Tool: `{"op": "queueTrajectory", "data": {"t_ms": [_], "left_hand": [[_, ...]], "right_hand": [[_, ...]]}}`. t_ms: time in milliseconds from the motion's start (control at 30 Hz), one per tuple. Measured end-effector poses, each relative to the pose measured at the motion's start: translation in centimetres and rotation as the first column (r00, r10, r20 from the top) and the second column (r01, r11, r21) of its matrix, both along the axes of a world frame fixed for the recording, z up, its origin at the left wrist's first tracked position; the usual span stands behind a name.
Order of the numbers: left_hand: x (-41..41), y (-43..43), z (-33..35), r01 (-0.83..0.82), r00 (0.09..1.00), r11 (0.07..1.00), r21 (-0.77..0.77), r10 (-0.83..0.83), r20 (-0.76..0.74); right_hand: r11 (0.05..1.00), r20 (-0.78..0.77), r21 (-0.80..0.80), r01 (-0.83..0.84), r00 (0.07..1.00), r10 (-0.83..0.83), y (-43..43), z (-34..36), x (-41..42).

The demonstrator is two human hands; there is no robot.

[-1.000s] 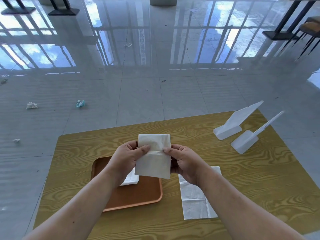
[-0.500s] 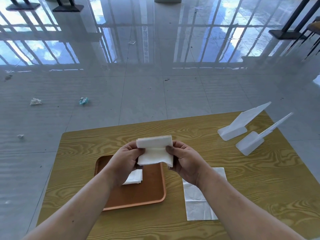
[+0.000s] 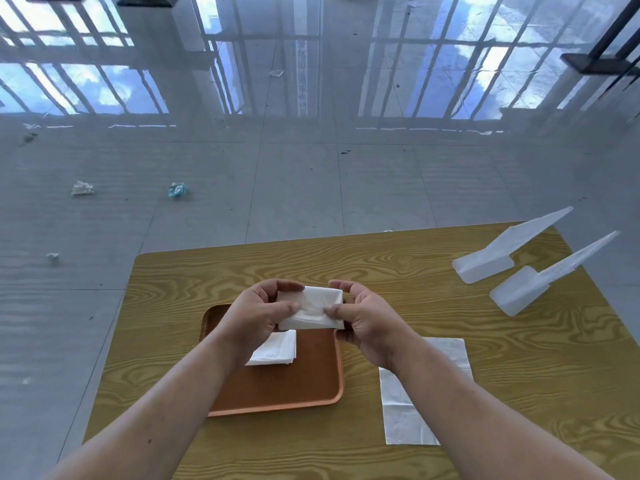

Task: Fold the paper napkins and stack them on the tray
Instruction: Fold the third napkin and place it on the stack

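Two white plastic stands (image 3: 512, 252) sit far right. An orange tray (image 3: 322, 386) holds folded napkins (image 3: 277, 351). Left hand (image 3: 256, 315) and right hand (image 3: 367, 318) pinch a folded napkin (image 3: 313, 308).

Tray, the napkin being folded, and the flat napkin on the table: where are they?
Tray (image 3: 311, 386), head view, bare floor.
Folded napkin (image 3: 313, 311), head view, middle, between the hands.
Flat napkin (image 3: 405, 417), head view, lower part.

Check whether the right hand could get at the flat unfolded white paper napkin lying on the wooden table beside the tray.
Probably yes, once freed: the unfolded white paper napkin lies bare right under the right forearm. For now the right hand and left hand both pinch the folded white napkin.
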State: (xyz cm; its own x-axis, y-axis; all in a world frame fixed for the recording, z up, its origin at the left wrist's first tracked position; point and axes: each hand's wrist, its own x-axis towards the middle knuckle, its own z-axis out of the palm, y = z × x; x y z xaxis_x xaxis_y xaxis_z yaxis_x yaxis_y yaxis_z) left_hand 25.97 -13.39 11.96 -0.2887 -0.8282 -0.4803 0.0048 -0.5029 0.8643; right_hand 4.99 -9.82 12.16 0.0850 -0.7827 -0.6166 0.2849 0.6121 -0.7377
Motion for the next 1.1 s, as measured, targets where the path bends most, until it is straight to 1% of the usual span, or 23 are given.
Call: {"op": "queueTrajectory", "data": {"t_ms": [67,133,200,267,333,400,567,633,700,767,800,900,967,1100], "left_hand": [[0.6,-0.1,-0.5,-0.034,0.999,0.999,0.018,0.033,0.017],[1.4,-0.2,-1.4,-0.039,0.993,0.999,0.029,0.035,0.117],[2.3,-0.1,-2.6,-0.038,0.973,0.999,0.026,0.031,0.230],[3.3,0.1,-3.8,-0.055,0.954,0.998,0.026,0.045,0.295],[4.2,0.4,-4.9,-0.095,0.938,0.995,0.021,0.082,0.337],[5.0,0.8,-6.0,-0.095,0.910,0.995,0.019,0.079,0.406],[6.8,1.1,-9.4,-0.099,0.846,0.995,0.028,0.070,0.528],[7.6,1.1,-10.4,-0.093,0.815,0.996,0.019,0.065,0.575],[8.4,1.1,-11.4,-0.039,0.761,0.999,0.009,0.023,0.648],[8.8,1.1,-12.2,0.010,0.707,1.000,0.014,-0.017,0.707],[9.0,1.1,-12.7,0.028,0.686,0.999,0.019,-0.032,0.727],[8.9,1.4,-13.5,0.078,0.624,0.997,0.013,-0.059,0.780],[8.9,1.5,-14.0,0.099,0.597,0.995,0.010,-0.067,0.800],[8.9,1.7,-14.8,0.114,0.575,0.993,0.017,-0.080,0.814]], "right_hand": [[1.000,-0.011,-0.001,0.005,1.000,-0.005,-0.3,-0.5,0.7],[1.000,-0.009,-0.004,0.015,1.000,-0.015,-0.6,-1.0,1.5],[1.000,-0.046,0.017,0.024,0.999,-0.023,-0.8,-1.7,2.5],[1.000,-0.151,0.030,-0.004,0.989,0.009,-0.9,-2.6,3.4],[0.997,-0.277,0.040,-0.060,0.958,0.069,-0.9,-3.8,4.3],[0.993,-0.341,0.058,-0.100,0.933,0.114,-0.7,-5.1,5.1],[0.981,-0.349,0.130,-0.143,0.920,0.180,-0.7,-8.3,7.5],[0.972,-0.381,0.159,-0.173,0.897,0.222,-0.8,-9.5,7.8],[0.966,-0.432,0.184,-0.181,0.868,0.245,-0.9,-10.6,7.9],[0.954,-0.511,0.204,-0.220,0.807,0.295,-1.0,-11.4,7.8],[0.943,-0.559,0.211,-0.258,0.760,0.333,-1.1,-11.9,7.9],[0.900,-0.699,0.226,-0.374,0.581,0.417,-1.2,-12.5,7.9],[0.869,-0.758,0.246,-0.429,0.474,0.448,-1.1,-13.0,8.2],[0.840,-0.796,0.281,-0.464,0.377,0.474,-0.6,-13.6,8.7]]}}
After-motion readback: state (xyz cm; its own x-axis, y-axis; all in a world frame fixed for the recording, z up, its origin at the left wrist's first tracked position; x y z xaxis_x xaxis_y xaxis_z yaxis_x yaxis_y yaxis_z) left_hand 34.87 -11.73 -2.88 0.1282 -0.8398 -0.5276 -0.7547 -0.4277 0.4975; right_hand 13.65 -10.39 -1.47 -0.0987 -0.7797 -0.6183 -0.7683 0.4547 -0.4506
